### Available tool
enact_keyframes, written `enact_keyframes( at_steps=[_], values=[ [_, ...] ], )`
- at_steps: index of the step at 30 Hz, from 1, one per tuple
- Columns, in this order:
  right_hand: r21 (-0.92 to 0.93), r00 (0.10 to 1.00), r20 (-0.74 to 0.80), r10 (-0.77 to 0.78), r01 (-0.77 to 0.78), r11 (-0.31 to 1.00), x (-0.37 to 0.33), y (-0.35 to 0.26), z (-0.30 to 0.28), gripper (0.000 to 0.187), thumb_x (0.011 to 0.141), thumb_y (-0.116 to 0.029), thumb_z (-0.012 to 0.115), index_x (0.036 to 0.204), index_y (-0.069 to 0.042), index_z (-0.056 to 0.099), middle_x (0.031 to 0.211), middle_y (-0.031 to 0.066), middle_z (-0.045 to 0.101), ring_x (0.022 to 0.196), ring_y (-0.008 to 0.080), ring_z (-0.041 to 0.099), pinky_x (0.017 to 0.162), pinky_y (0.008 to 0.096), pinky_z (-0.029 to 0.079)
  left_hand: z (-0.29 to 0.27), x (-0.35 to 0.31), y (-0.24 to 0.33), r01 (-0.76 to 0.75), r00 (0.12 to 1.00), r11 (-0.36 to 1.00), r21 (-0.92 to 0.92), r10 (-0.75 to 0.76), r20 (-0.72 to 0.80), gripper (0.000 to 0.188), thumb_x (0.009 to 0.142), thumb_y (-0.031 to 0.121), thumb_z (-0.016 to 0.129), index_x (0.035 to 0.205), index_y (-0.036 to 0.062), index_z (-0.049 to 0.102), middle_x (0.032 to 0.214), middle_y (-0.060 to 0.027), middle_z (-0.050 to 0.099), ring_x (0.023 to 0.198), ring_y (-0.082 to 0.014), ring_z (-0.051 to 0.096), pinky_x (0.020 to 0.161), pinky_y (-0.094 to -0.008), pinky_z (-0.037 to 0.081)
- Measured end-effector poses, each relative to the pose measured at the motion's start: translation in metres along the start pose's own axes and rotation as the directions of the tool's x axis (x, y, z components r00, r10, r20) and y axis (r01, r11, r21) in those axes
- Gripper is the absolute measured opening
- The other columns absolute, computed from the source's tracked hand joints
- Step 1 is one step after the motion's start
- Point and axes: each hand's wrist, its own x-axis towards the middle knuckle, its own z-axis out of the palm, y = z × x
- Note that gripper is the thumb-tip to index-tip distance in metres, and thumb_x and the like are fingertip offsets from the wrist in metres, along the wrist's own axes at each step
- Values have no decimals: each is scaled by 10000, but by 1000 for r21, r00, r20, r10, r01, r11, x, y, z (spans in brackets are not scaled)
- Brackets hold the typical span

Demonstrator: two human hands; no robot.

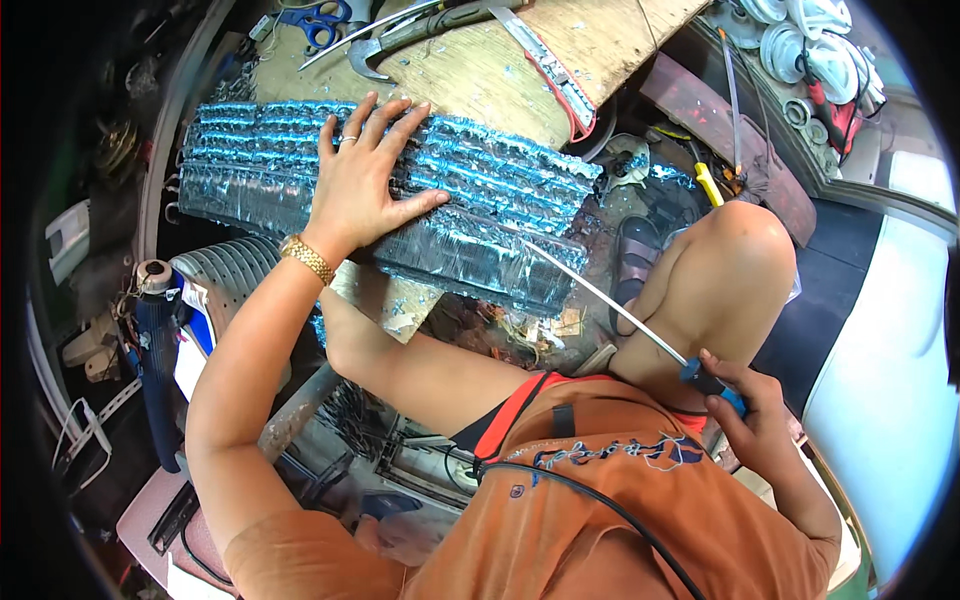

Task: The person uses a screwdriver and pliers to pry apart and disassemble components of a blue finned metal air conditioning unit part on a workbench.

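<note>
A long block of blue and dark metal fins [480,190], like an air-conditioner coil, lies across in front of me with torn, ragged rows along its top. My left hand [372,185] presses flat on its middle, fingers spread, a gold watch at the wrist. In my right hand [745,395], near my raised knee, is a long screwdriver [630,315], gripped by its blue and black handle. Its thin shaft points up and left, and the tip meets the lower strip of fins near the coil's right end. Whether the tip is wedged between fins cannot be made out.
Behind the coil, a wooden board [480,75] carries a claw hammer [420,35], blue-handled scissors [318,22] and a red and grey utility knife [560,85]. White round plastic parts [790,50] sit at the far right. A yellow-handled tool [708,184] lies near my knee; scraps litter the floor.
</note>
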Motion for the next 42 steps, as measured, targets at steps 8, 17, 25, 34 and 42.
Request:
enact_keyframes(
  at_steps=[8,17,25,34,42],
  values=[
    [-131,990,114,88,-73,989,11,-11,-12,488,861,50,740,1336,-7,644,1206,202,740,1094,347,735,906,367,563,2,-1,6,-4,1000,1000,-25,4,12,969,792,744,716,1581,243,459,1566,-67,477,1525,-359,333,1217,-671,179],
    [-113,999,51,7,-1,994,19,-20,-5,477,878,40,732,1344,-8,645,1214,209,737,1108,348,734,923,370,562,2,-2,5,5,999,1000,10,-5,41,975,815,728,691,1618,248,416,1618,-47,436,1560,-333,286,1239,-624,147],
    [18,996,-4,94,-93,995,-9,-1,-5,471,872,45,719,1338,14,651,1309,199,712,1210,366,693,1023,390,525,0,-1,-1,7,999,999,35,-8,34,978,809,732,690,1619,260,412,1617,-44,441,1562,-328,294,1243,-611,146],
    [30,987,83,141,-144,989,2,-4,-6,459,885,61,718,1334,6,641,1271,221,718,1172,362,709,983,374,537,0,-3,9,13,998,1000,21,-14,66,984,812,718,695,1626,250,402,1629,-47,426,1572,-332,269,1245,-623,131],
    [-18,981,86,175,-174,985,6,-27,-2,406,943,-4,689,1345,-9,633,1227,190,730,1097,324,723,942,378,537,5,-6,7,5,1000,999,39,-6,28,973,825,706,692,1631,248,398,1611,-62,441,1566,-339,276,1247,-616,135]
  ],
)
